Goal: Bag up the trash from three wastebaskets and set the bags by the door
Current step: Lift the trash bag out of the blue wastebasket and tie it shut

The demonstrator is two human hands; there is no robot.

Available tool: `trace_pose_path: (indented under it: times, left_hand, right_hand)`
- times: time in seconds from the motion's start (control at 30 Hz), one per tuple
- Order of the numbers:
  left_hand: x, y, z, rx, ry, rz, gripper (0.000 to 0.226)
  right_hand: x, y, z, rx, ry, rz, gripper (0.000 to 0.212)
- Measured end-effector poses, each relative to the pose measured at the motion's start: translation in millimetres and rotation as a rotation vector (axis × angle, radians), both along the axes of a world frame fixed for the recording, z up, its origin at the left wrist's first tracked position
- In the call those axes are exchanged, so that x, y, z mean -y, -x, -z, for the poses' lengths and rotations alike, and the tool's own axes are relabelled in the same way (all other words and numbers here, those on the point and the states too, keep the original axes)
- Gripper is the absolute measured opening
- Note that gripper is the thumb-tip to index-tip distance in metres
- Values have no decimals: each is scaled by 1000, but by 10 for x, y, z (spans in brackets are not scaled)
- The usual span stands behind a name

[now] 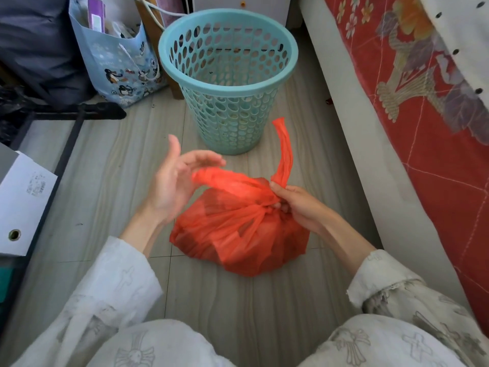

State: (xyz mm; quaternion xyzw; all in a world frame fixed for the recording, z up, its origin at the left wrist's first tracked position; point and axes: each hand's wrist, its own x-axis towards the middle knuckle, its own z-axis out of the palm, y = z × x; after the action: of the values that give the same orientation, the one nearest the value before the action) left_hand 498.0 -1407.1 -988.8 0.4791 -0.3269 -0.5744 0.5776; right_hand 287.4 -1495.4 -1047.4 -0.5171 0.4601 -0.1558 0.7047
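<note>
A filled red plastic bag (238, 239) lies on the floor in front of me, its neck gathered into a knot. My right hand (296, 205) pinches the knot and the base of one handle strip, which sticks up. My left hand (174, 181) is spread, fingers apart, with the other handle strip draped against its fingertips; a firm grip on it is not visible. Just beyond the bag stands a teal perforated wastebasket (227, 75), upright, with no liner and almost nothing visible inside.
A bed with a red flowered cover (412, 102) runs along the right. A blue penguin-print gift bag (119, 56) full of items stands left of the basket. A black metal frame (66, 144) and a white box (21, 197) sit at left. Grey tile floor (238, 300) lies between.
</note>
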Motion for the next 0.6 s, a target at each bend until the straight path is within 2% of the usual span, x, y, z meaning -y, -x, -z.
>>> trace_pose_path:
  times: [0.07,0.1,0.17,0.3,0.4,0.5,0.6]
  left_hand:
    - [36,109,153,334,-66,-108,33]
    - [39,174,249,494,-40,-76,19]
    - [60,290,452,670,5,104,8]
    - [119,437,626,836,66,218,12]
    - [80,523,653,955,167,262,24]
    - [61,529,629,1019,185,266,20]
    - [56,520,652,1058,184,244,16]
  right_hand:
    - [-6,16,3,24,-3,-20,42]
    - [-13,17,-2,31,-9,-35,41]
    - [-26,15,-14,54,-28,-63,37]
    - [-38,20,-16,79,-11,-153,33]
    - [-54,66,-31,80,-30,-216,31]
    - [-38,88,-59,75,-60,-257,26]
    - [-20,114,-69,105,-40,-309,9]
